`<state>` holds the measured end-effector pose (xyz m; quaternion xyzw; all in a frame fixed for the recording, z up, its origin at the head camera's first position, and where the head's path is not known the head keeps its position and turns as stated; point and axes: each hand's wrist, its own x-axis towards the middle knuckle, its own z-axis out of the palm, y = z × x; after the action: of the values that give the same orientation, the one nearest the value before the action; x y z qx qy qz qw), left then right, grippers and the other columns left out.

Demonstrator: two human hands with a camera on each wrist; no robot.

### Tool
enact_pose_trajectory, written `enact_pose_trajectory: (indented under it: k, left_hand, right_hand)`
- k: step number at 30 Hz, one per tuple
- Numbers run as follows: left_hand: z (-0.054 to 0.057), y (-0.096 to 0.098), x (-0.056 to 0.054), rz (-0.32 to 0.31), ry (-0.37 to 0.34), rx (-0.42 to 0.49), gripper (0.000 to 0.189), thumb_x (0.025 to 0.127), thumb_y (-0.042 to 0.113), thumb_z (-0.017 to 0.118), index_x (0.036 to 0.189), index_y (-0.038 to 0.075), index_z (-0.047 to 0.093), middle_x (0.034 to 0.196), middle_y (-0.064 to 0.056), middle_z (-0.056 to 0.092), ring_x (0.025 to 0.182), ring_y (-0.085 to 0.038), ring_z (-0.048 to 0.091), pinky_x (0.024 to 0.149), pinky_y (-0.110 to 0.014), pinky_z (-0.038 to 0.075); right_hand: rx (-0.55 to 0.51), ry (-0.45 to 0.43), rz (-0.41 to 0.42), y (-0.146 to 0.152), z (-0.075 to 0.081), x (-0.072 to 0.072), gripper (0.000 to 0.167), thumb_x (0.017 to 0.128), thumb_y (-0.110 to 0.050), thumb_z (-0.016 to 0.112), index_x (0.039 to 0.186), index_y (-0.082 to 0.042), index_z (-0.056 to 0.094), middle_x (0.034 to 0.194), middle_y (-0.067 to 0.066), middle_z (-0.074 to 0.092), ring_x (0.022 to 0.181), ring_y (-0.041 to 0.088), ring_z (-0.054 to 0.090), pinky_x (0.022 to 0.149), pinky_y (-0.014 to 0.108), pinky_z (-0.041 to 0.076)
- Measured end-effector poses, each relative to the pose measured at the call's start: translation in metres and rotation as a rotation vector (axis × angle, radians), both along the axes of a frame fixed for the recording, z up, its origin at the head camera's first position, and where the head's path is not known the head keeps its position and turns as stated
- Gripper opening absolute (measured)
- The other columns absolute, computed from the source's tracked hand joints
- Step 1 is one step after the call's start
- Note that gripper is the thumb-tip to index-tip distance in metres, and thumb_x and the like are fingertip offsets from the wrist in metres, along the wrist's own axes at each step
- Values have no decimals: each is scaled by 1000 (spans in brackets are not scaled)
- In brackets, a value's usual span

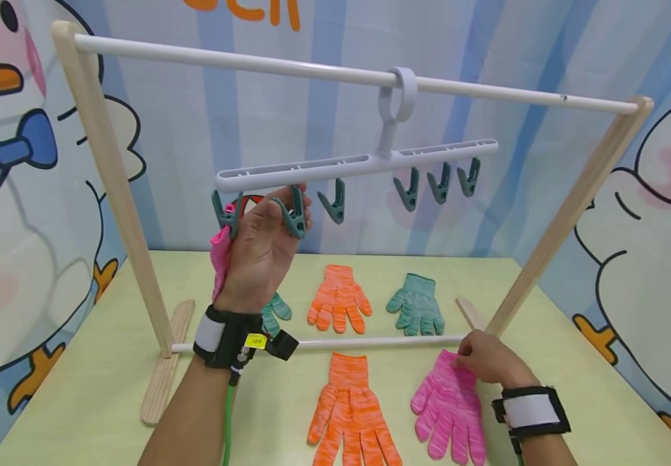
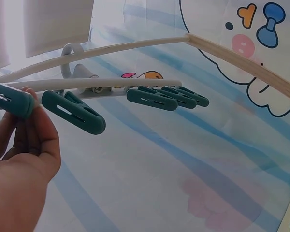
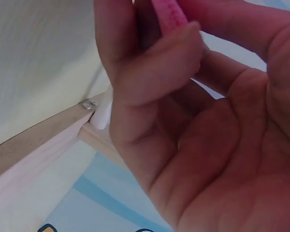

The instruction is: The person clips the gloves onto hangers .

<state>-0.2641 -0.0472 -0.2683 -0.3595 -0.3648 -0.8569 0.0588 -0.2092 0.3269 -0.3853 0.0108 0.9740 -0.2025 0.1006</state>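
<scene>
My left hand (image 1: pixel 260 255) is raised to the pale hanger (image 1: pixel 306 171), its fingers round a green clip (image 1: pixel 293 213), second from the left end. In the left wrist view, that clip (image 2: pixel 12 100) lies between thumb and fingers. A pink glove (image 1: pixel 219 259) hangs from the leftmost clip (image 1: pixel 226 213), partly behind this hand. Down on the table, my right hand (image 1: pixel 495 358) pinches the cuff of another pink glove (image 1: pixel 452 408), which lies flat with its fingers toward me. The right wrist view shows a bit of pink fabric (image 3: pixel 170 19) between thumb and fingers.
The hanger's hook (image 1: pixel 398 97) loops over the white top rod (image 1: pixel 230 63) of a wooden-legged rack. More green clips (image 1: pixel 408 189) dangle along it. Orange gloves (image 1: pixel 348 404) and green gloves (image 1: pixel 417 304) lie on the pale table (image 1: pixel 277 414), around the lower rod (image 1: pixel 370 343).
</scene>
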Motion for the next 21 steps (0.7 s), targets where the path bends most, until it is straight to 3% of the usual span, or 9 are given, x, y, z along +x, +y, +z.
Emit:
enact_pose_trajectory:
  k: [9,16,21]
  left_hand:
    - [2,0,2,17,-9,-35,30,86,39,76,110,21,78,113,1,67,114,-16,57,104,-28,49]
    - [0,0,5,20,-27,-34,20,86,38,75,98,23,78,117,2,68,115,-15,60,107,-29,48]
    - [1,1,5,42,-50,-61,28,84,42,75,106,24,78,119,2,66,116,-15,59,107,-28,48]
  right_hand:
    - [-18,69,160,-12,22,-2,10,93,-14,70,89,-5,68,80,4,62,68,16,53,60,31,44]
    - [-52,58,186,-29,49,-2,9,95,-15,69,89,-8,68,75,5,60,64,15,50,58,30,42]
    - [-46,71,240,-39,62,-3,7,95,-13,69,90,-9,68,77,4,58,62,14,50,57,30,43]
